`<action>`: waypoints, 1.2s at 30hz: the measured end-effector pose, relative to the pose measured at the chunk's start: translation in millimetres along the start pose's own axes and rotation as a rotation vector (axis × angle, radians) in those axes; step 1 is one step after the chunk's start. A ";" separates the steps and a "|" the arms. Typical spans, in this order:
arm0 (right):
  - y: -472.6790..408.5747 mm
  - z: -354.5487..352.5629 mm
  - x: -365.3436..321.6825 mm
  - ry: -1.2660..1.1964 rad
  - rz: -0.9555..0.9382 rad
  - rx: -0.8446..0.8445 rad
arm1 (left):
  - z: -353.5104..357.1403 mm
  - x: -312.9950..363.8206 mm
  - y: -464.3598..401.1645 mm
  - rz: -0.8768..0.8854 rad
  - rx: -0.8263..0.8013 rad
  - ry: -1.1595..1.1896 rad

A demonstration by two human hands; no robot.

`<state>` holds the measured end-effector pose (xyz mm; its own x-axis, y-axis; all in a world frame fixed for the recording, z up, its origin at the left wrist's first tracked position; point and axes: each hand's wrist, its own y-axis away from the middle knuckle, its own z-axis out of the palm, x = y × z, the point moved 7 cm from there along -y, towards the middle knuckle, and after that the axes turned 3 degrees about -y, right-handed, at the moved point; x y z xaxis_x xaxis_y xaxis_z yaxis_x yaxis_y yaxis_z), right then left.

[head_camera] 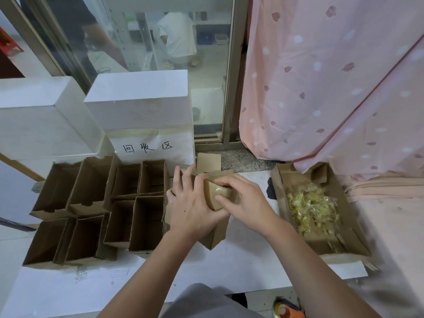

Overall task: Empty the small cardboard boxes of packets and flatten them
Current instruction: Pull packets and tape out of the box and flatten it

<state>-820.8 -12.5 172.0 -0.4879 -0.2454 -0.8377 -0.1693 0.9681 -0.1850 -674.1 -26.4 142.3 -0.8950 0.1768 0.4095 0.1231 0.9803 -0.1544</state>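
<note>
Three handwritten characters (148, 147): 回收区

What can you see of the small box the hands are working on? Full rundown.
The small box is plain brown corrugated cardboard, tilted and held above the white tabletop between the rows of open boxes and the tray of packets. Flaps stick out at its far end and below the wrists. The left hand grips its left side; the right hand presses fingers over the top and near face. Its inside is hidden, so contents cannot be told.
</note>
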 end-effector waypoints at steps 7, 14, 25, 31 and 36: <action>-0.2 -5.3 2.8 0.044 0.027 0.206 | 3.1 4.4 -0.6 0.033 0.085 0.079; -5.7 -0.8 -6.2 -0.056 -0.036 0.065 | 5.8 -10.4 -2.9 -0.002 0.117 0.228; -6.9 -12.5 -13.7 -0.075 -0.119 0.192 | -10.5 -1.8 -12.1 0.091 0.195 0.185; -15.9 -19.4 -14.6 -0.085 -0.094 0.178 | -17.6 0.8 -17.6 0.099 0.209 0.198; -16.8 -21.9 -10.8 -0.098 -0.034 0.211 | -19.7 3.2 -18.5 0.124 0.220 0.190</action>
<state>-831.5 -27.3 195.3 -0.3975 -0.2823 -0.8731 0.0037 0.9510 -0.3092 -670.7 -42.2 164.2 -0.7802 0.3274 0.5330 0.1117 0.9113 -0.3963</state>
